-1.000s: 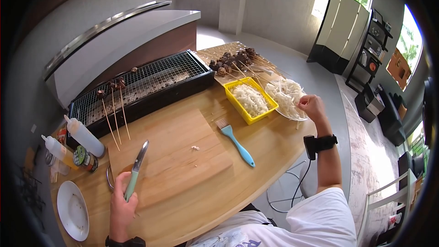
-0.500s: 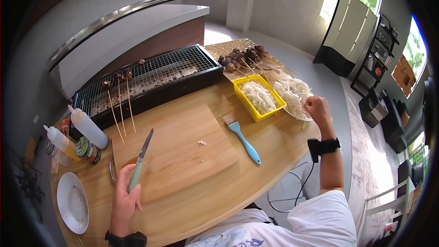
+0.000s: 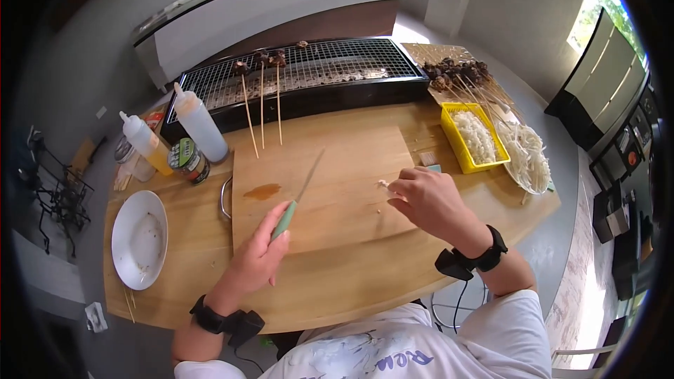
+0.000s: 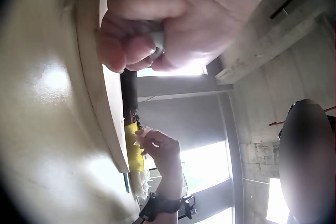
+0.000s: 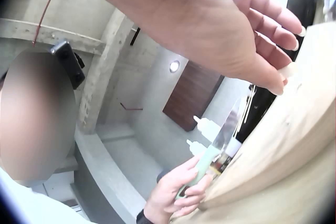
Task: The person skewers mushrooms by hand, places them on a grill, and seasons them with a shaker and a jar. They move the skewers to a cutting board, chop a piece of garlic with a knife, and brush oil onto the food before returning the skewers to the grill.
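My left hand (image 3: 258, 261) grips the green handle of a knife (image 3: 284, 222), its blade pointing up and away over the left half of the cutting board (image 3: 330, 228). Over the board's right side, my right hand (image 3: 435, 203) pinches a small pale piece (image 5: 287, 70) between thumb and fingertips, clearest in the right wrist view. Small pale bits (image 3: 382, 184) lie on the board by those fingertips. The knife handle shows inside the curled fingers of my left hand (image 4: 157, 24) in the left wrist view.
Behind the board stands a black grill (image 3: 330, 91) with several skewers. A yellow basket (image 3: 458, 146) and a plate of white strips (image 3: 526, 158) are at the right. Squeeze bottles (image 3: 200, 126), a jar (image 3: 188, 161) and a white plate (image 3: 126, 238) stand left. A brush lies partly behind my right hand.
My right hand has moved left from the plate of white strips to the board. The view has turned, and the knife stays in my left hand.
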`<state>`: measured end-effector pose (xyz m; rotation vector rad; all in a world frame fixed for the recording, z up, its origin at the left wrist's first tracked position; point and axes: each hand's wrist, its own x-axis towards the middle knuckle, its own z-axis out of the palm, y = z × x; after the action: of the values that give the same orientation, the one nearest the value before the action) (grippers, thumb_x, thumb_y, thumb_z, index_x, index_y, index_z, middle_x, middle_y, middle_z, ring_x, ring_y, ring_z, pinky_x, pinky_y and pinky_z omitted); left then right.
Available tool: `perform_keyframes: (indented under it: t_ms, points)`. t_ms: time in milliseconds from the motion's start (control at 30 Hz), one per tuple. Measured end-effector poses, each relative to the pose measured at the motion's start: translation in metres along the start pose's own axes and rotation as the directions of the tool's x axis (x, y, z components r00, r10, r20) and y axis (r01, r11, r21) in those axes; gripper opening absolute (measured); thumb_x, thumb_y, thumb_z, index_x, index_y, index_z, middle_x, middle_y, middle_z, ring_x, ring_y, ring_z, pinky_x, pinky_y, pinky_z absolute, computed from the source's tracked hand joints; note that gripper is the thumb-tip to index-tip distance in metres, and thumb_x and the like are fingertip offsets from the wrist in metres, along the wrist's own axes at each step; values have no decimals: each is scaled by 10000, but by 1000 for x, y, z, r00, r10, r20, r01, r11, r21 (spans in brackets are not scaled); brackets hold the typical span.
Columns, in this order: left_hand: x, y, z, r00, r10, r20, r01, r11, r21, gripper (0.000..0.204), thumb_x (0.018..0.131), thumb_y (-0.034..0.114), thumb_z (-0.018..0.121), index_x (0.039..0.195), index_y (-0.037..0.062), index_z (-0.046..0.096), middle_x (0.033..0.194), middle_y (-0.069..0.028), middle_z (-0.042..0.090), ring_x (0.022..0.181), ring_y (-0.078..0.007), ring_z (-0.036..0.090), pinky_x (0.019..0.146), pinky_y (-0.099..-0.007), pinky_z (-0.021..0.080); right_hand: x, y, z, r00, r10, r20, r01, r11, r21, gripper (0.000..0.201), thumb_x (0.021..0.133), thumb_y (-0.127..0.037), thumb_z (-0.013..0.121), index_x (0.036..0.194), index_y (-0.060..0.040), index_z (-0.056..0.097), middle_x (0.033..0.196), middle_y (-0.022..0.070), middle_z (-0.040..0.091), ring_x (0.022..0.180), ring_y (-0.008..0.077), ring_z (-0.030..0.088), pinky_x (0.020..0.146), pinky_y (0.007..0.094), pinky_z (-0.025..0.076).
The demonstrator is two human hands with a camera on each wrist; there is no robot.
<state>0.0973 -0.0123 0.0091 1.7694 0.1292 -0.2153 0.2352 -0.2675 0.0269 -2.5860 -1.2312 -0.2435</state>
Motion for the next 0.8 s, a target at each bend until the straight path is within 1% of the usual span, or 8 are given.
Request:
perform_keyframes:
  t_ms: [167,233,267,333,433,467,533,800]
  points:
    - [-7,6,13,1000,11,12,-14,961,275,443,918,160,404,1340,86,291,578,-68,458,439,-184,508,439,-304,439,11,-16,17,993,-18,116,30,994,-107,133,731,-160,637,846,-95,618,775,41,588,808,225,578,637,356,473]
    - [-8,2,18,993,109,45,-118,893,435,456,888,119,421,1323,61,297,671,-146,522,524,-297,550,488,-365,460,9,-14,19,992,-9,128,23,993,-116,153,728,-157,638,870,-100,619,772,37,590,817,222,578,638,354,475]
    - [-8,0,21,994,106,35,-110,897,427,456,888,119,421,1323,61,297,671,-146,522,524,-297,550,488,-365,460,8,-12,20,996,-17,85,21,999,-43,169,726,-160,641,884,-104,620,770,36,594,802,222,583,635,350,475]
    - [-7,-4,27,938,338,77,-314,734,602,526,833,57,440,1334,51,278,777,-161,577,564,-279,568,519,-348,468,9,-9,19,998,-39,48,37,999,31,185,723,-164,645,898,-107,621,769,35,598,788,222,587,632,347,474]
    - [-5,-9,37,922,384,57,-310,639,704,557,791,47,465,1320,43,290,845,-194,582,606,-351,570,533,-391,477,9,-7,15,997,12,73,-20,993,117,180,720,-164,651,890,-112,626,765,27,606,734,219,595,624,338,475]
    - [-5,-4,39,923,381,55,-306,641,704,557,791,47,465,1320,43,290,845,-194,582,606,-351,570,533,-391,477,9,-7,15,994,40,99,-55,987,153,177,720,-158,650,889,-108,628,782,37,605,763,231,590,640,344,475]
    - [-7,12,43,969,217,118,-224,572,789,583,772,52,499,1318,34,296,882,-182,587,607,-329,586,527,-403,481,9,-6,15,989,67,129,-90,978,187,174,720,-152,649,887,-104,630,799,47,604,793,243,585,656,349,474]
    - [-3,14,49,961,251,115,-243,574,782,622,765,66,533,1338,39,295,852,-146,597,566,-300,590,504,-377,485,8,-4,26,997,68,38,-75,961,265,113,737,-152,652,839,-110,630,769,33,591,718,241,588,608,343,474]
